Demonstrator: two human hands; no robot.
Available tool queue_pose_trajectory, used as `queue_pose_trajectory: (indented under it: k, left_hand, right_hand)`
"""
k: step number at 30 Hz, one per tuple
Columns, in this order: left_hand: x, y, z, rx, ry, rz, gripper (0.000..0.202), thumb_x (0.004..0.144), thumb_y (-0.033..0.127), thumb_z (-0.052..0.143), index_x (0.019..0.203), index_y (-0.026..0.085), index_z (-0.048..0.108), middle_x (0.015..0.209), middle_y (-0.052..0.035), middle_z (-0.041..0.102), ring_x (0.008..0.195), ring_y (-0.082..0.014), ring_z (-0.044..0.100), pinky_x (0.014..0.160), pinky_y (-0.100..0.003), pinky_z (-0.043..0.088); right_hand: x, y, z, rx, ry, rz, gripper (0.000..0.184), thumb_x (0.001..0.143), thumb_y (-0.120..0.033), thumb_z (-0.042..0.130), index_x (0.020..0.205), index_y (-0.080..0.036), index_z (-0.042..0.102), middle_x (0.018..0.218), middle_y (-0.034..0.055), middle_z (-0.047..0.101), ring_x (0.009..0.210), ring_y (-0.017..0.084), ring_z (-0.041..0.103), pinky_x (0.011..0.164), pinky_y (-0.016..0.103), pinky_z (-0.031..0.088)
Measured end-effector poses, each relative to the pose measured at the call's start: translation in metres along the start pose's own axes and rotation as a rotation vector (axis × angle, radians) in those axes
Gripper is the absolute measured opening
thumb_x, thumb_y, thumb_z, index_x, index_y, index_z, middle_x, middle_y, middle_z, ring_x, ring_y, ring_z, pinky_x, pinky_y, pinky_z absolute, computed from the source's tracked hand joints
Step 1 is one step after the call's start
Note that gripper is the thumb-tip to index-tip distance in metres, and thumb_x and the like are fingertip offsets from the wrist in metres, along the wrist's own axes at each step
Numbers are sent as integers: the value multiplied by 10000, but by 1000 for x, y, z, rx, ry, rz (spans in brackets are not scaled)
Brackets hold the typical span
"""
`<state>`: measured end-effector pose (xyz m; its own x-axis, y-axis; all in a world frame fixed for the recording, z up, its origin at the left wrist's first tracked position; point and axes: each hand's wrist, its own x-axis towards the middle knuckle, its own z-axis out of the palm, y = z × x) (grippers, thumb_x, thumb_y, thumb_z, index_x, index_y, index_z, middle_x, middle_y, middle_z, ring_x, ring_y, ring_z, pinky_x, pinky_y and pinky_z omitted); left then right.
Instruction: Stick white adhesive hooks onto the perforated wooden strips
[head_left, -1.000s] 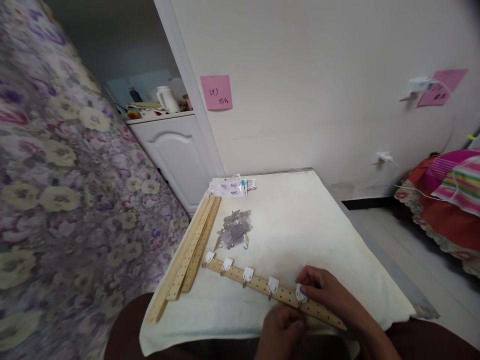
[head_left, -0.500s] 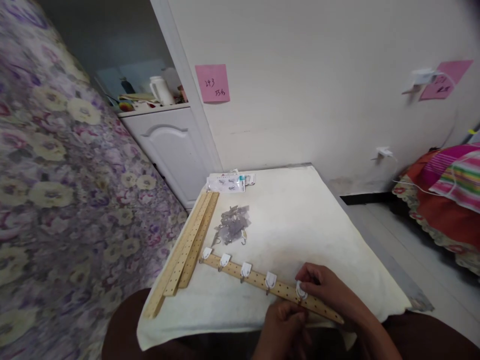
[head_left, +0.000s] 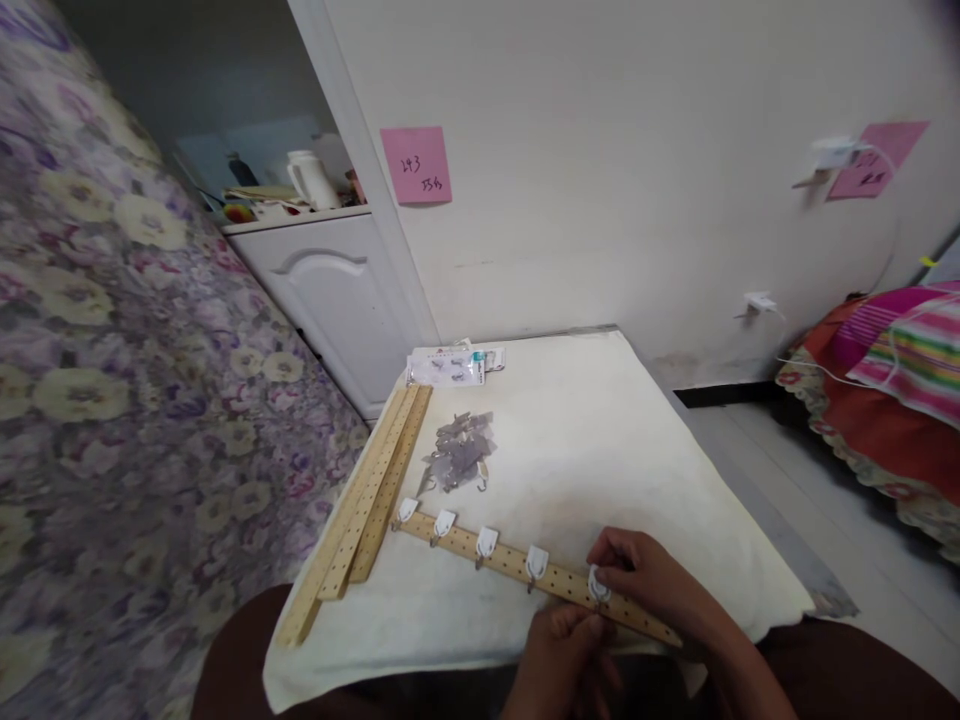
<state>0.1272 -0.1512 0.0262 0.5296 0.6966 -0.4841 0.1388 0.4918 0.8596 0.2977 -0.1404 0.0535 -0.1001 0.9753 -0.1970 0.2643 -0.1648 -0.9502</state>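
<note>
A perforated wooden strip (head_left: 508,560) lies slantwise near the table's front, with several white-backed hooks (head_left: 487,542) spaced along it. My right hand (head_left: 646,572) pinches the white backing of the rightmost hook (head_left: 598,583) between thumb and fingers. Just below, my left hand (head_left: 564,650) is closed at the strip's lower edge, its thumb and finger at the metal tip of that same hook. What lies under the left fingers is hidden. Up and to the left, a heap of loose hooks with clear grey backings (head_left: 459,450) rests on the cloth.
More perforated wooden strips (head_left: 371,500) lie along the table's left edge. Packaged hooks (head_left: 448,368) sit at the back by the wall. A cream cloth (head_left: 585,430) covers the table. A floral curtain (head_left: 150,400) hangs at left; a bed (head_left: 862,400) stands at right.
The view has shifted slightly, so everything appears a little further left. My left thumb has come up closer to the rightmost hook's tip; the right hand keeps its pinch.
</note>
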Motion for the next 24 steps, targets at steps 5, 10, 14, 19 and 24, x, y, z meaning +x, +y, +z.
queue_pose_trajectory:
  k: [5, 10, 14, 19, 24]
  left_hand:
    - [2, -1, 1, -6, 1, -16, 372, 685, 511, 595, 725, 142, 575, 491, -2, 635, 290, -70, 489, 276, -161, 179]
    - [3, -5, 0, -37, -6, 7, 464, 693, 589, 566, 771, 132, 591, 487, -6, 633, 290, -68, 488, 274, -155, 193]
    - [4, -8, -1, -12, -4, 17, 516, 697, 639, 552, 781, 132, 586, 494, -11, 637, 292, -72, 489, 274, -158, 191]
    - [4, -7, -1, 5, 9, 4, 576, 669, 692, 557, 793, 131, 588, 488, -10, 631, 294, -77, 481, 283, -165, 191]
    - [5, -7, -1, 11, 22, -1, 631, 664, 740, 525, 795, 126, 588, 491, -12, 627, 303, -81, 480, 319, -175, 197]
  right_hand:
    - [1, 4, -1, -12, 3, -12, 46, 729, -173, 573, 763, -169, 604, 645, -37, 557, 621, 119, 494, 573, 235, 367]
    - [2, 4, 1, -7, 9, -9, 51, 719, -159, 567, 756, -171, 600, 635, -43, 542, 615, 114, 483, 565, 231, 353]
    - [1, 1, 1, 3, 6, 3, 47, 713, -153, 565, 745, -170, 596, 620, -47, 532, 603, 108, 472, 558, 228, 345]
    - [0, -2, 0, 8, 11, 0, 38, 716, -162, 563, 737, -173, 593, 626, -46, 531, 610, 111, 475, 565, 227, 351]
    - [-1, -3, 0, 12, -2, -1, 38, 707, -164, 562, 731, -176, 590, 631, -41, 544, 607, 116, 482, 560, 227, 354]
